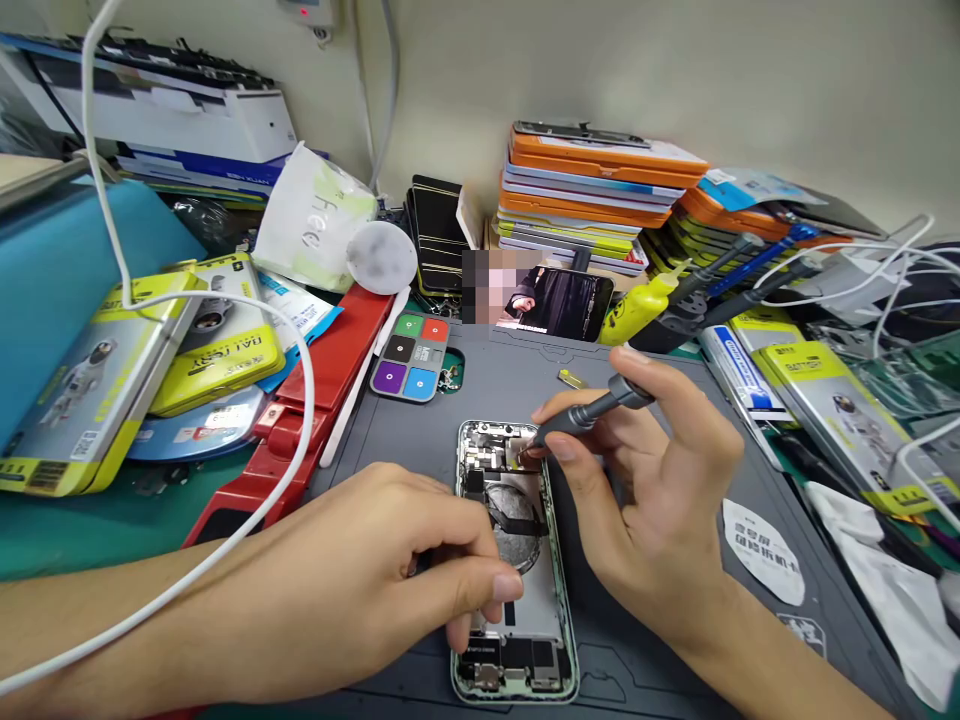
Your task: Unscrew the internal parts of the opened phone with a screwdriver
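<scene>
An opened smartphone housing [547, 600] with a pale green frame lies on the dark grey work mat, its inner parts and a round coil showing. My right hand [637, 480] grips a dark grey screwdriver [589, 412] between thumb and fingers, the index finger on its end cap. The screwdriver's tip reaches the parts near the top of the phone. Over the phone's left edge rests my left hand [442, 560], fingers curled and thumb against the index finger; whatever may be between them is hidden.
A colour-coded screw tray [411, 355] lies behind the phone. A white cable [311, 400] loops over my left forearm. Battery boxes [832, 400] flank the grey mat [675, 640]. At the back stand a propped phone [574, 302], a yellow bottle [637, 308] and stacked orange boxes [600, 155].
</scene>
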`<state>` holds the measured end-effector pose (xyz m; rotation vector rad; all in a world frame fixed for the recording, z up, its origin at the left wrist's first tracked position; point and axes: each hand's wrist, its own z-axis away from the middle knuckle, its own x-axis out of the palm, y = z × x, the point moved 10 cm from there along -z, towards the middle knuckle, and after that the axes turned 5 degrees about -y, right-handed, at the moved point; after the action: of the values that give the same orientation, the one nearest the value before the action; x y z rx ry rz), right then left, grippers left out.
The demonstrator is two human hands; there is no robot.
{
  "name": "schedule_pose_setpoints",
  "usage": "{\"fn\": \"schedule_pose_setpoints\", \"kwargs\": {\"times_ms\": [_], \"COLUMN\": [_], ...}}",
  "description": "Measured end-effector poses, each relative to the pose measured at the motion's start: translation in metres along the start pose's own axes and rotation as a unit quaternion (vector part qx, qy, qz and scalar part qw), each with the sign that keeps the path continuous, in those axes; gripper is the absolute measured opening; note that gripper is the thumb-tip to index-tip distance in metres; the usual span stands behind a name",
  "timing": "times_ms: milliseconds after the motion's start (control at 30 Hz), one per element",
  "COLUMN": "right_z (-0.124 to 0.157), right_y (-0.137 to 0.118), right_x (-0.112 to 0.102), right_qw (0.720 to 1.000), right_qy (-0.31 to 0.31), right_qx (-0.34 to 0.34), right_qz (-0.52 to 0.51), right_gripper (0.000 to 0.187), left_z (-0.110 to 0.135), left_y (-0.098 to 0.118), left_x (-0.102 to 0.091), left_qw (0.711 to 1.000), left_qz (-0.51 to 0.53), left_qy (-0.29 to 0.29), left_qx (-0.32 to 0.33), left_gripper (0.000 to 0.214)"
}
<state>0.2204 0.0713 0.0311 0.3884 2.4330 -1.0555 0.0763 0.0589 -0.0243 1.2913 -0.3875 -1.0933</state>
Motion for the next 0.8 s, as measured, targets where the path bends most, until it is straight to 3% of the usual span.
{"fn": "schedule_pose_setpoints", "kwargs": {"times_ms": [433, 633, 800], "right_z": [0.003, 0.000, 0.000], "right_y": [0.004, -0.021, -0.034], "right_x": [0.000, -0.005, -0.014], "right_qw": [0.999, 0.990, 0.984], "right_qy": [-0.017, -0.050, -0.049], "right_qx": [0.024, -0.070, -0.092], "right_qz": [0.025, 0.112, 0.148], "right_gripper": [0.080, 0.079, 0.073], "left_z": [-0.001, -0.001, 0.000], "left_y": [-0.001, -0.001, 0.000], "left_x": [0.000, 0.000, 0.000], "left_qw": [1.000, 1.000, 1.000], "left_qz": [-0.011, 0.009, 0.012], "left_qy": [-0.004, 0.001, 0.003], "left_qx": [-0.012, -0.007, -0.003], "left_gripper": [0.043, 0.042, 0.035]}}
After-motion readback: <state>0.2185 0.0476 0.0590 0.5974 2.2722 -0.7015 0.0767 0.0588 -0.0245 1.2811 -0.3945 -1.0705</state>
